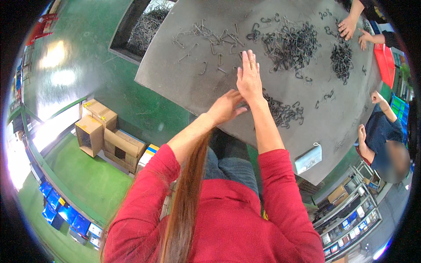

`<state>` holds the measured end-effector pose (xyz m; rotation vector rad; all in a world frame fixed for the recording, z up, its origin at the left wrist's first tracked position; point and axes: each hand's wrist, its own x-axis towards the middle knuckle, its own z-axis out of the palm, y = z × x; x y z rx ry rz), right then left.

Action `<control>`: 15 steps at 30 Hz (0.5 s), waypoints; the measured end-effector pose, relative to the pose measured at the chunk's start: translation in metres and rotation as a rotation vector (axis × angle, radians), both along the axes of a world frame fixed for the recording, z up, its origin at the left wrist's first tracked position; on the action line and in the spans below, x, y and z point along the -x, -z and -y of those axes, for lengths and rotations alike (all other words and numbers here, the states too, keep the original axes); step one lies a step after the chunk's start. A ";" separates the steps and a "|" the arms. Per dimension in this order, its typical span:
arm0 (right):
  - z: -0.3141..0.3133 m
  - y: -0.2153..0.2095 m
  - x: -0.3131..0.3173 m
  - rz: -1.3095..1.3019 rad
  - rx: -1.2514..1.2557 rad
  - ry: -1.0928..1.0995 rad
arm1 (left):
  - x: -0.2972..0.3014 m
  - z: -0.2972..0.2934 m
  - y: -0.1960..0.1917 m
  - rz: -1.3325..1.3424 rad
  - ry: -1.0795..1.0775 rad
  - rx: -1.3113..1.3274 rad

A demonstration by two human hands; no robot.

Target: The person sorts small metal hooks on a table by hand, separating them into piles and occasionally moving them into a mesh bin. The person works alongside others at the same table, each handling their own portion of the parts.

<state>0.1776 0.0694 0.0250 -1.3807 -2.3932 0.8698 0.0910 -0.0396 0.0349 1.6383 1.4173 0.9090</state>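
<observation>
Over the near edge of a grey metal table (184,76), my right hand (250,81) is stretched out flat with its fingers together. A few scattered S-shaped metal hooks (220,59) lie just beyond its fingertips. My left hand (226,107) is beside my right wrist, its thumb apart and its fingers slightly blurred and partly behind that wrist. I see nothing held in either hand. A small pile of dark hooks (285,113) sits to the right of my right wrist, and a bigger hook pile (291,44) lies farther off.
At the far right, another person's hands (347,27) touch a hook pile (341,61). A second person (379,131) is at the right edge. A pale pouch (309,158) lies on the near right corner. Beyond the left edge stands a hook-filled bin (117,37); cardboard boxes (120,151) stand lower left.
</observation>
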 end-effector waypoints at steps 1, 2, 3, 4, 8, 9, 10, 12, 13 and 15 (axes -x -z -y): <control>0.001 0.002 0.001 -0.002 0.032 0.042 | -0.006 -0.001 0.003 -0.076 0.072 0.053; 0.000 0.003 0.001 -0.002 0.064 0.086 | -0.007 -0.002 0.003 -0.119 0.091 0.055; -0.001 -0.002 0.002 -0.067 0.151 0.071 | -0.007 -0.001 0.005 -0.163 0.111 0.063; -0.004 -0.016 0.003 -0.133 0.234 0.053 | -0.006 -0.002 0.006 -0.208 0.130 0.067; -0.022 -0.037 -0.028 -0.318 0.120 0.234 | 0.012 -0.020 0.014 -0.514 -0.021 -0.132; -0.028 -0.042 -0.040 -0.294 0.126 0.297 | 0.014 -0.030 0.014 -0.633 -0.035 -0.128; -0.031 -0.049 -0.051 -0.269 0.132 0.354 | 0.016 -0.040 0.015 -0.753 -0.057 -0.122; -0.032 -0.057 -0.073 -0.256 0.105 0.384 | 0.020 -0.070 0.032 -0.757 -0.087 -0.147; -0.029 -0.066 -0.077 -0.258 0.129 0.425 | 0.023 -0.085 0.036 -0.759 -0.105 -0.159; -0.023 -0.076 -0.087 -0.226 0.102 0.431 | 0.026 -0.112 0.038 -0.816 -0.126 -0.152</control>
